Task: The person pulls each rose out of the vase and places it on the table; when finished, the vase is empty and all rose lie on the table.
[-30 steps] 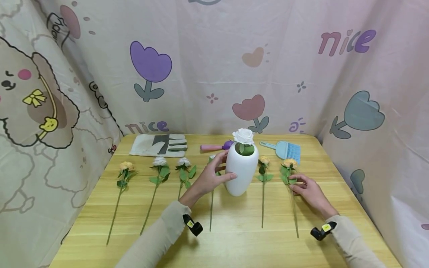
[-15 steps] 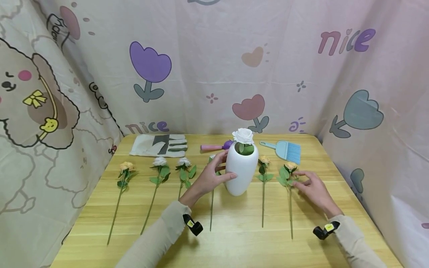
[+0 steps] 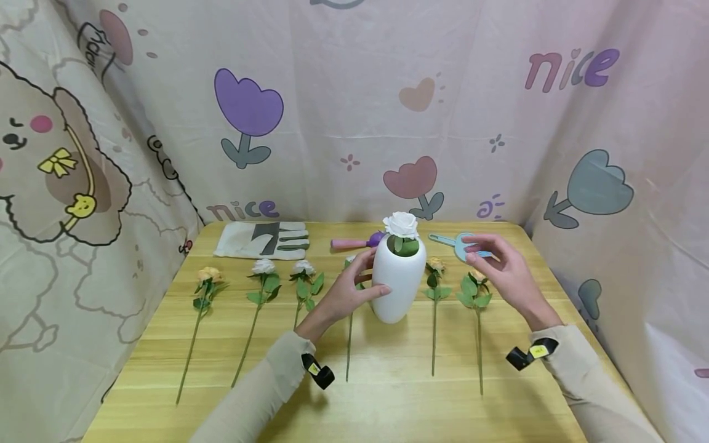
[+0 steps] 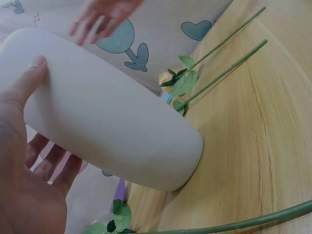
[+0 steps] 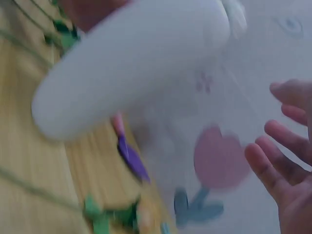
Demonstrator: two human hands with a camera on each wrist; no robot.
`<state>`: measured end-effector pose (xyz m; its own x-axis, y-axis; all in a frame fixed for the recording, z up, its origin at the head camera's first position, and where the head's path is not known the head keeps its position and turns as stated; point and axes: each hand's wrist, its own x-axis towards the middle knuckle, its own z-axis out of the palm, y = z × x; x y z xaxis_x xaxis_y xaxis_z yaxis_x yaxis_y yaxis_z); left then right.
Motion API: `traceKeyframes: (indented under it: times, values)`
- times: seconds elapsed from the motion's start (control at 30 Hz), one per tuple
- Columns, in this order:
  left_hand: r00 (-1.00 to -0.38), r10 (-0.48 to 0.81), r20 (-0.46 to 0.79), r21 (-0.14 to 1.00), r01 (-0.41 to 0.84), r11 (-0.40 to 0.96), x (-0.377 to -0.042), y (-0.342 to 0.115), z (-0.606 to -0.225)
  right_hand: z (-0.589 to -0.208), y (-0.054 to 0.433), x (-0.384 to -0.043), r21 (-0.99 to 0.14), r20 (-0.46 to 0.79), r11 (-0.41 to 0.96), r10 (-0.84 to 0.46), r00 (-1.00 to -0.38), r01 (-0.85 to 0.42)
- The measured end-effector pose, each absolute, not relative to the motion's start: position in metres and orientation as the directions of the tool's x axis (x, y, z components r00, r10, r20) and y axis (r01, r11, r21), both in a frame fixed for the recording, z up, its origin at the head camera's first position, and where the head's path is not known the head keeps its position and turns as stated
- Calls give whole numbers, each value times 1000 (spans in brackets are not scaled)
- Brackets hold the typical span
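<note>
My left hand holds a white vase at its left side, thumb on the near face and fingers around the far side. In the head view the vase leans slightly to the right. A white rose stands in its mouth. My right hand hovers in the air right of the vase, fingers spread; the right wrist view shows nothing between the fingers. Below that hand lies a yellow rose, its bloom partly hidden. Another yellow rose lies between it and the vase.
On the left lie a yellow rose and white roses; one more stem runs beneath my left hand. Along the back are a work glove, a pink-handled purple tool and a blue dustpan with brush, partly covered by my right hand.
My right hand has let go of the rightmost yellow rose, which shifted slightly left, and has risen up and away from the table. The left hand and vase stay put.
</note>
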<state>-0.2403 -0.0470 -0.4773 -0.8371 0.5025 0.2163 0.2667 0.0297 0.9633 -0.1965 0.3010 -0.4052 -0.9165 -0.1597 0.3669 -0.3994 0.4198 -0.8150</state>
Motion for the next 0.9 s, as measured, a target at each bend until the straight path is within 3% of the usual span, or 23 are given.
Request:
traceKeyframes:
  times: [0.2, 0.37, 0.7, 0.9]
  values:
    - [-836, 503, 219, 963, 269, 30, -241, -47, -477, -393, 258, -198, -831, 378, 270, -370, -849, -487]
    - [-839, 503, 207, 964, 262, 41, -239, -47, -475, -390, 234, -199, -820, 350, 275, -451, -821, -501]
    - [-833, 511, 210, 963, 266, 39, -240, -48, -476, -381, 208, -210, -759, 246, 461, -451, -858, -460]
    - [-833, 512, 211, 962, 269, 42, -240, -48, -476, -375, 201, -214, -775, 351, 399, -374, -859, -490]
